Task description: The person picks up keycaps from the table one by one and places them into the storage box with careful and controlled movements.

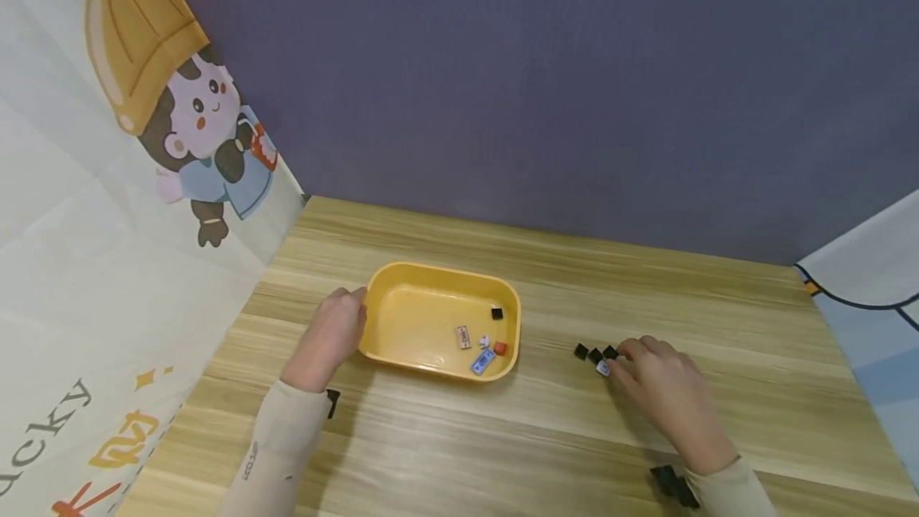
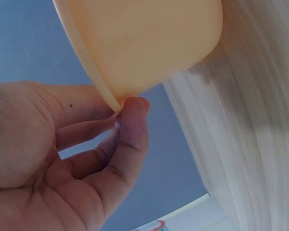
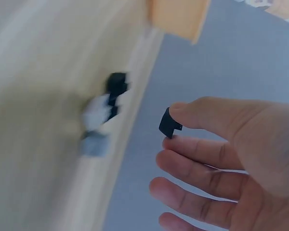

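At the left end of a yellow plastic tray (image 1: 424, 317), my left hand (image 1: 332, 337) pinches the rim between thumb and fingers; the left wrist view shows the tray wall (image 2: 144, 43) close up. My right hand (image 1: 664, 381) is over the table to the right of the tray. Between its thumb and index finger it holds a small black block (image 3: 170, 123), the other fingers spread below. Close by on the table lie small black pieces (image 1: 581, 351) and a whitish piece (image 1: 603, 369), blurred in the right wrist view.
Inside the tray lie a black piece (image 1: 497, 313), a red piece (image 1: 500, 349), a blue printed piece (image 1: 483, 361), a tan one (image 1: 463, 337) and a small white one. Black objects show near both wrists. A dark wall cloth (image 1: 538, 102) hangs behind the wooden table (image 1: 445, 445).
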Demonstrator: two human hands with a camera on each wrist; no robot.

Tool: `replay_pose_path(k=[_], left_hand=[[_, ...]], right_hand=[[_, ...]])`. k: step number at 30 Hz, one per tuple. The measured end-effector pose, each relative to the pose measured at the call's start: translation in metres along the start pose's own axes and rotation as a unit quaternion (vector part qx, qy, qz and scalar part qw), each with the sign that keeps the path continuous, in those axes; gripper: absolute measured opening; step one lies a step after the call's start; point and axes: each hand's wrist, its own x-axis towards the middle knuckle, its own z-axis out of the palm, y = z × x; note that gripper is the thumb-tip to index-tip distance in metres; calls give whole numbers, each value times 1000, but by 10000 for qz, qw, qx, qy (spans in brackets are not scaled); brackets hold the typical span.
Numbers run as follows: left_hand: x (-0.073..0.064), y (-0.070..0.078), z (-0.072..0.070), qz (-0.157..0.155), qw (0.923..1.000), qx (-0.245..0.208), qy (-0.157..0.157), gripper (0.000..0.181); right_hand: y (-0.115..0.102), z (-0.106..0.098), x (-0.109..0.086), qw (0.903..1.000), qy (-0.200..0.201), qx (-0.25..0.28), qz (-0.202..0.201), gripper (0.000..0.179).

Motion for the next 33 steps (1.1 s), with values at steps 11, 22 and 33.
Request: replay_pose_path(k=[11, 22, 33], left_hand=[[2, 0, 1, 4, 9999, 124, 16, 35], [2, 1, 1, -106, 9999, 117, -72, 36], [0, 1, 1, 10, 9999, 102, 60, 35]], right_hand=[[-50, -16, 54, 9993, -27, 212, -317, 27], [-87, -14, 90, 9959, 103, 497, -754, 28], [-96, -10, 98, 9954, 126, 585, -750, 29]])
